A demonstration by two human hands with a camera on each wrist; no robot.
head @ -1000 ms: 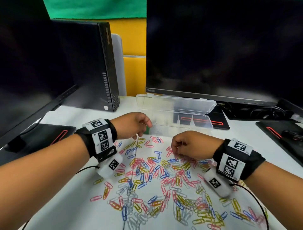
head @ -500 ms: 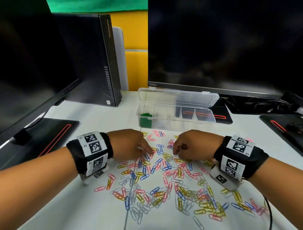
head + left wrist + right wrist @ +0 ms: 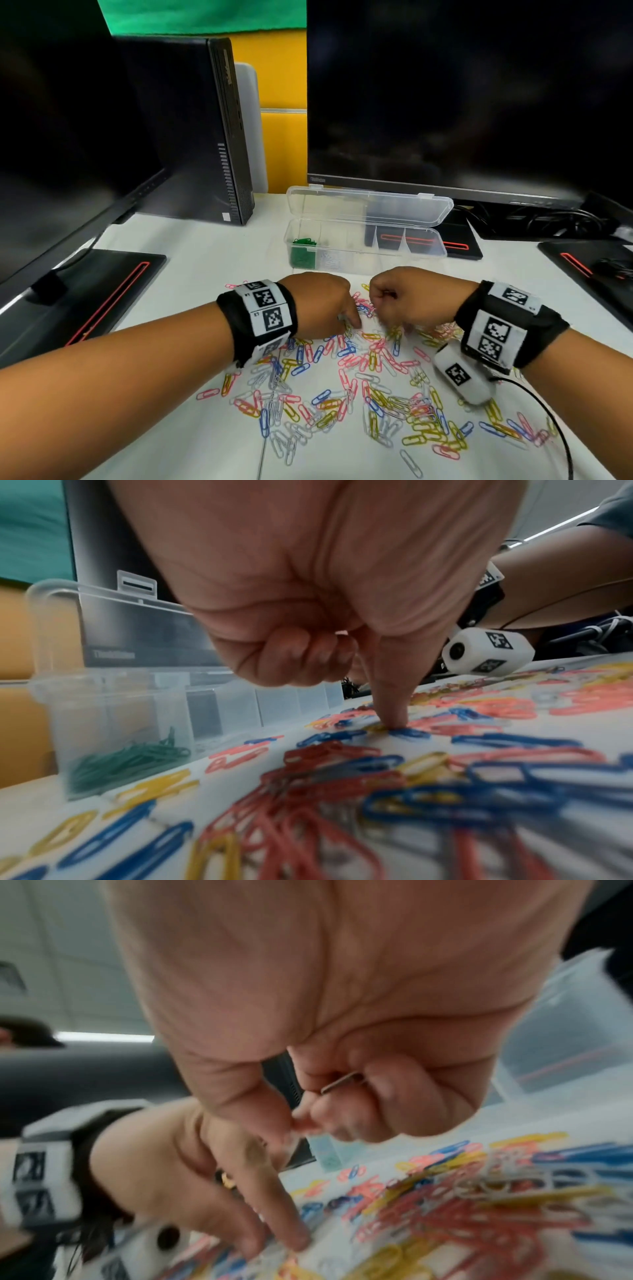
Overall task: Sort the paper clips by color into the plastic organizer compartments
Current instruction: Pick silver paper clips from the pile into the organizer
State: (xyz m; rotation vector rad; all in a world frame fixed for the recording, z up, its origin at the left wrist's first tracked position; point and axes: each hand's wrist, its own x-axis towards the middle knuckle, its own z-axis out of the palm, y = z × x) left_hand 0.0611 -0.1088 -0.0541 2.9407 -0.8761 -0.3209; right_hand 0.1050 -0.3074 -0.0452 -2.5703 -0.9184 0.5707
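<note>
Loose paper clips in pink, yellow, blue and white lie spread over the white table. Behind them stands the clear organizer, lid open, with green clips in its leftmost compartment and white clips in the one beside it. My left hand is at the pile's far edge, one straight finger pressing on the clips and the other fingers curled. My right hand hovers close beside it, curled round a grey-white clip.
Two dark monitors and a small black computer stand behind the organizer. Black stand bases lie at the left, right and back. A black cable runs from my right wrist camera over the clips.
My left hand came back from the organizer and dropped onto the pile's far edge. My right hand shifted a little left toward it, still curled.
</note>
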